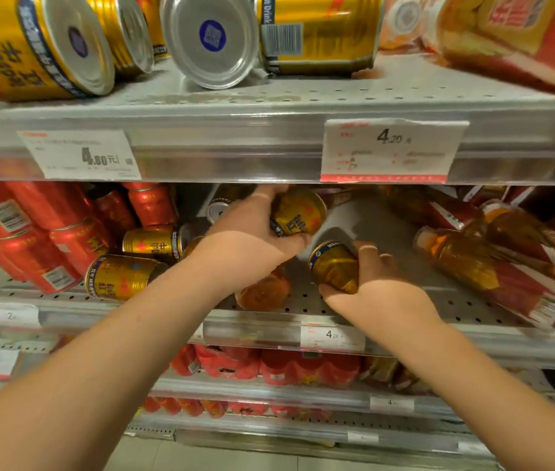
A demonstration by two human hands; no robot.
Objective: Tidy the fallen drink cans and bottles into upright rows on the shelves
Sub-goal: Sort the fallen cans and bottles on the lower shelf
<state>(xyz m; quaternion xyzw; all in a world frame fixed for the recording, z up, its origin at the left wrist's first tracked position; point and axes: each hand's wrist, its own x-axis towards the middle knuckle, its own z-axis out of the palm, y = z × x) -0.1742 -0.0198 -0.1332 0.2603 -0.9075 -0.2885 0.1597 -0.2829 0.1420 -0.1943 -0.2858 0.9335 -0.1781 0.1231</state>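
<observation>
While left hand (pixel 245 243) holds upper can (pixel 300 212), right hand (pixel 381 287), lower can (pixel 334 270).

Over the middle shelf (pixel 303 300), the left hand (pixel 249 243) gripped the upper gold can (pixel 301 212); the right hand (pixel 383 288) gripped the lower gold can (pixel 332 266). Red cans (pixel 48 239) lay heaped at the shelf's left end, bottles (pixel 466 263) at its right.
</observation>
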